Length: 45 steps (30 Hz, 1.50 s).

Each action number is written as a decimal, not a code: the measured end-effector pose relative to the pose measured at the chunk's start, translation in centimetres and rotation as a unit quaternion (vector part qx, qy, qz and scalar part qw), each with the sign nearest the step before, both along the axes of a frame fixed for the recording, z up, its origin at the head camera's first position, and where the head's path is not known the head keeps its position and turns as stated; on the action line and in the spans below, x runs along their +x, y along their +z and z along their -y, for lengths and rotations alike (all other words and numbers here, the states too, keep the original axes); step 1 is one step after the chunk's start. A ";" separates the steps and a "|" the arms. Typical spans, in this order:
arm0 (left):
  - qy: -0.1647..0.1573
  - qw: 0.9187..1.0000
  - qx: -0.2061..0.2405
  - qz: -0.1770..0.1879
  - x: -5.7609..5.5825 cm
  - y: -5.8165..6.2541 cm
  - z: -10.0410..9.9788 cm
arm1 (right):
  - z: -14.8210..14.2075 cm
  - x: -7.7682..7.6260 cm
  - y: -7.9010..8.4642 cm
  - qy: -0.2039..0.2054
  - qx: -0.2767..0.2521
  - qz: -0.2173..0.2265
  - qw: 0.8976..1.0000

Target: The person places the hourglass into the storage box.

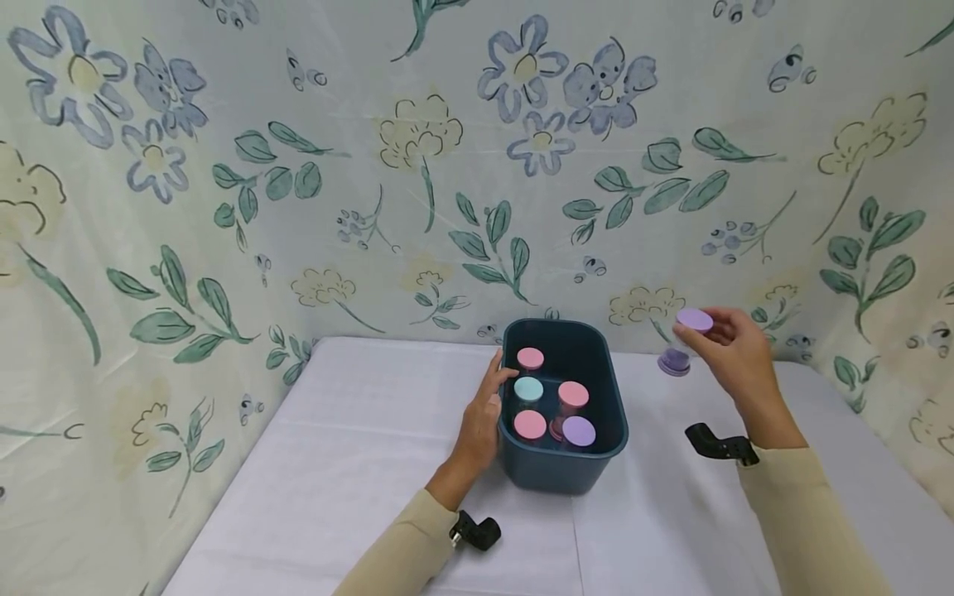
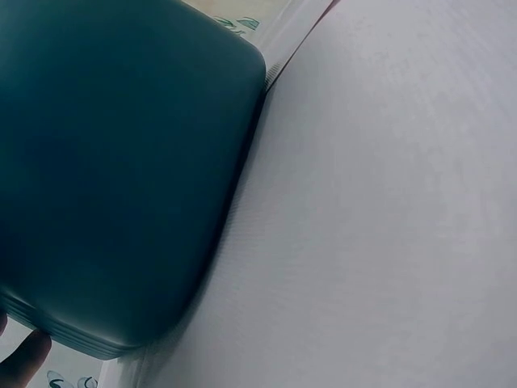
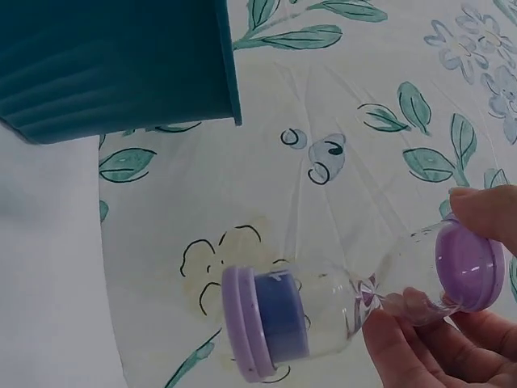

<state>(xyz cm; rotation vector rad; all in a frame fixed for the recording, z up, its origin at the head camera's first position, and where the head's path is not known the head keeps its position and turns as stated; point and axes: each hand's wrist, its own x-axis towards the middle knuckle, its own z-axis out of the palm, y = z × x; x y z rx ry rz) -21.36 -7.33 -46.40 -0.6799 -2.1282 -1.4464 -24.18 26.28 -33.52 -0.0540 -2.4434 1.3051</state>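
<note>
My right hand [image 1: 726, 343] holds a sand timer [image 1: 675, 361] in the air to the right of the bin. The timer has purple caps, a clear glass waist and purple sand gathered at one end. In the right wrist view it lies tilted, the thumb and fingers around the capped end without sand. My left hand [image 1: 477, 426] grips the left rim of a dark teal bin [image 1: 555, 468]; in the left wrist view only fingertips [image 2: 28, 356] show at the rim. Inside the bin stand several timers, with pink caps [image 1: 530, 425], a light-blue cap [image 1: 528, 388] and a purple cap [image 1: 579, 431].
A white cloth covers the table [image 1: 358, 447] beneath the bin. Behind it hangs a floral curtain [image 1: 417, 207], close to the bin's far end. Both wrists wear small black cameras.
</note>
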 end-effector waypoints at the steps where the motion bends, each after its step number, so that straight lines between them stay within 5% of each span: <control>1: 0.001 1.000 0.000 0.001 0.0 0.0 0.0 | 0.2 -0.1 0.2 0.005 0.002 -0.003 1.000; 14: -0.008 1.000 0.010 0.007 0.0 0.1 0.0 | 2.4 -0.9 1.6 0.031 0.021 -0.021 0.999; 31: -0.005 1.000 0.009 -0.012 -0.4 -0.2 0.0 | 6.2 -1.7 3.4 0.120 0.045 -0.054 0.990; 45: -0.008 1.000 0.009 -0.023 -0.3 -0.3 0.1 | 8.3 -2.1 2.8 0.182 0.055 -0.049 0.981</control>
